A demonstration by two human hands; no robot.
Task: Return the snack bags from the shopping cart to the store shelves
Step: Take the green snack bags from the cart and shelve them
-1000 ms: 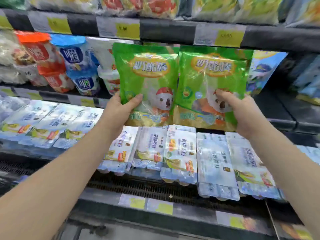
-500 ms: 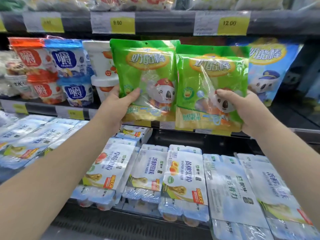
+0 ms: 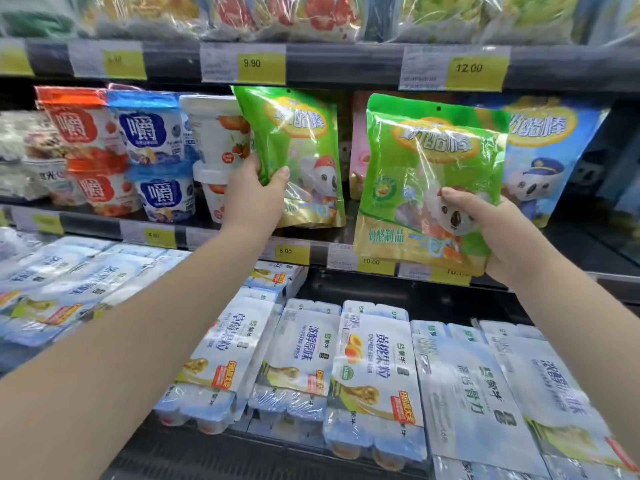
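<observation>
Two green snack bags with a koala picture are up at the middle shelf. My left hand [image 3: 254, 199] grips the left green bag [image 3: 301, 147] by its lower left edge; the bag stands upright, turned slightly, its base on the shelf [image 3: 207, 233]. My right hand [image 3: 498, 233] holds the right green bag [image 3: 429, 174] by its lower right part, thumb across the front. That bag hangs in front of the shelf edge, covering part of the price tags. The shopping cart is out of view.
A blue bag of the same kind [image 3: 547, 161] stands behind to the right, a pink one [image 3: 358, 154] shows between the green bags. Red, blue and white yogurt cups [image 3: 152, 150] fill the shelf's left. Multipacks of yogurt [image 3: 374, 375] lie on the lower shelf. An upper shelf [image 3: 346, 64] hangs just above.
My left hand has pushed its bag back onto the shelf and turned it. The two bags have moved apart. My right hand still holds its bag in front of the shelf edge.
</observation>
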